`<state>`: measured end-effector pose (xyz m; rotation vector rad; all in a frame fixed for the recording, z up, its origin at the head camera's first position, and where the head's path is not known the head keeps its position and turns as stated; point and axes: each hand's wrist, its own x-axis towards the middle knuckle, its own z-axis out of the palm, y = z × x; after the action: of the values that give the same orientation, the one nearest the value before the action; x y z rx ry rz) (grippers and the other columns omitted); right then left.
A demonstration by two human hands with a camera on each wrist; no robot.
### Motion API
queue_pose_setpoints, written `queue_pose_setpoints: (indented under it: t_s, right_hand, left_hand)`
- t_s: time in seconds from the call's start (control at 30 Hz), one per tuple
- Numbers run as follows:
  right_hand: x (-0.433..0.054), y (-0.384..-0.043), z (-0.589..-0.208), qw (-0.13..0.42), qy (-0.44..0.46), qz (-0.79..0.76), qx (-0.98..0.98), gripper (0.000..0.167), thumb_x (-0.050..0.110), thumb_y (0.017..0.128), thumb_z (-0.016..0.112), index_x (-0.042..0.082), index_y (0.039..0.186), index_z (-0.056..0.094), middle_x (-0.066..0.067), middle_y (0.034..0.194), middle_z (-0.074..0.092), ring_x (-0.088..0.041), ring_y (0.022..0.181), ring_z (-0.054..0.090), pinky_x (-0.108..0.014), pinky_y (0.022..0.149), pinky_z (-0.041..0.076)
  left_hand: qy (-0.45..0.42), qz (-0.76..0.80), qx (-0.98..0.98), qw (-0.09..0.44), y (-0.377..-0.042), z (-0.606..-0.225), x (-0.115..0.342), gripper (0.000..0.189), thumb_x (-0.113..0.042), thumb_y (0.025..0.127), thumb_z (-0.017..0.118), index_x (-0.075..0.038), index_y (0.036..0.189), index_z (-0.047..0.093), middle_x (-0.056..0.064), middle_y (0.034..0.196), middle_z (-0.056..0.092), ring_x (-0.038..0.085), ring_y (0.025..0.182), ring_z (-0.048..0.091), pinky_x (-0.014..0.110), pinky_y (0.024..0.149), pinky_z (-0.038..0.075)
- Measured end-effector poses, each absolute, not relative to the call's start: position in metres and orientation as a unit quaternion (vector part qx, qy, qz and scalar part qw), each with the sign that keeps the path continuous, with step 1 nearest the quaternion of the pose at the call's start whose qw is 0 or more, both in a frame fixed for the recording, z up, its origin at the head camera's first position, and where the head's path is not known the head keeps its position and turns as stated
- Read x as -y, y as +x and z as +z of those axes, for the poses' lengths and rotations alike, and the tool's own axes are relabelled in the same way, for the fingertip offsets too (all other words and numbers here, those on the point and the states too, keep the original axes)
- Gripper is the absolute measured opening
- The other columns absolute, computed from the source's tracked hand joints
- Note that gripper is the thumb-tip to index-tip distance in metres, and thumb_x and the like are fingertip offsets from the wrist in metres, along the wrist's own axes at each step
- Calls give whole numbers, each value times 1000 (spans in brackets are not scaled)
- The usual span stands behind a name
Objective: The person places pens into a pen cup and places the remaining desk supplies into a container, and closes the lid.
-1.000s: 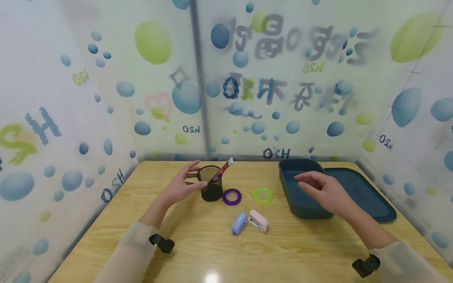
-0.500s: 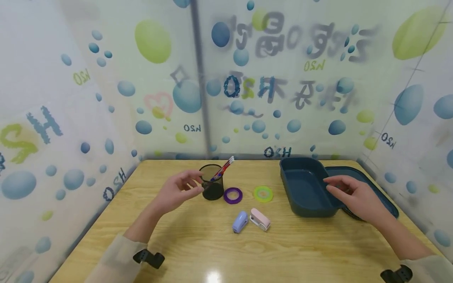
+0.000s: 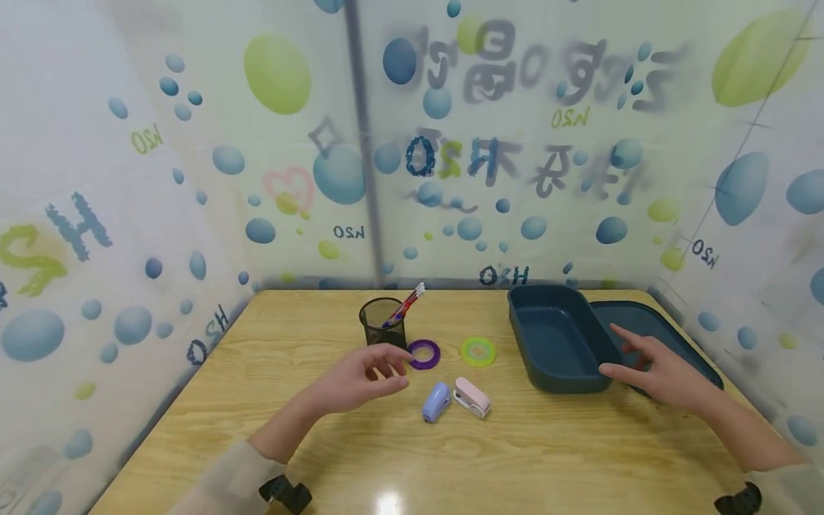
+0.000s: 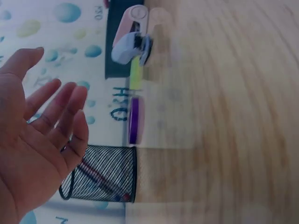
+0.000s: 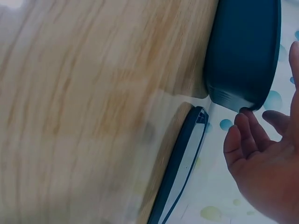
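My left hand (image 3: 360, 379) hovers above the table in front of a black mesh pen cup (image 3: 380, 325), its fingers loosely bent and holding nothing. Several red and blue pens (image 3: 405, 306) lean in the cup. Right of that hand lie a purple tape roll (image 3: 433, 363), a blue stapler-like item (image 3: 437, 402) and a pink one (image 3: 472, 398). My right hand (image 3: 669, 372) is at the right side of a dark blue bin (image 3: 566, 383), fingers spread and nothing in them; whether it touches the bin I cannot tell. Behind it lies a flat dark blue lid (image 3: 650, 329).
A yellow-green ring (image 3: 478, 352) lies between the purple roll and the bin. Patterned curtains (image 3: 547, 179) enclose the wooden table (image 3: 515, 465) at the back and both sides.
My left hand has left the pen cup's side and come nearer and to the right. My right hand has moved from over the bin to its right side.
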<state>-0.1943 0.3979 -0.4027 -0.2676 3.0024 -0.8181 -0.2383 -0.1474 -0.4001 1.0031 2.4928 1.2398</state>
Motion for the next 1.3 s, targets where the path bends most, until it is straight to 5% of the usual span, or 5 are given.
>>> queue_pose_setpoints:
  t_s: [0.3,0.7,0.9,1.07,1.3]
  right_hand:
    - [-394,-195,-408,54,-62,-262,-962,103,53,106,70,-6,172,17,-41,147,42,-20,90,55,-36,74,47]
    - [-394,-194,-409,67,-61,-288,-953,101,50,108,67,-4,173,12,-41,150,39,-18,81,54,-32,68,46]
    - [-392,-197,-406,88,-58,-302,-948,102,51,109,65,-3,174,7,-40,149,47,-19,79,58,-34,68,47]
    - [-391,-199,-403,96,-56,-294,-949,104,53,109,65,-2,174,5,-48,165,27,-22,89,63,-37,73,50]
    - [-391,-200,-406,99,-50,-303,-946,104,53,109,64,1,175,4,-44,156,45,-22,81,60,-35,67,49]
  left_hand:
    - [331,404,-836,170,-237,-420,124,54,-35,104,77,-12,151,63,6,124,71,15,105,71,30,84,61]
    - [312,391,-840,210,-238,-424,106,69,-31,98,86,-11,157,57,3,121,71,19,108,77,30,88,62]
    - [307,377,-853,190,-234,-423,99,73,-29,94,89,-9,156,57,4,114,70,17,101,77,27,82,60]
    - [309,343,-871,170,-237,-427,93,73,-36,92,91,-14,154,60,-3,108,69,8,92,70,27,82,57]
    - [323,337,-868,170,-241,-429,92,54,-24,97,86,-17,148,68,0,110,70,10,97,69,28,85,56]
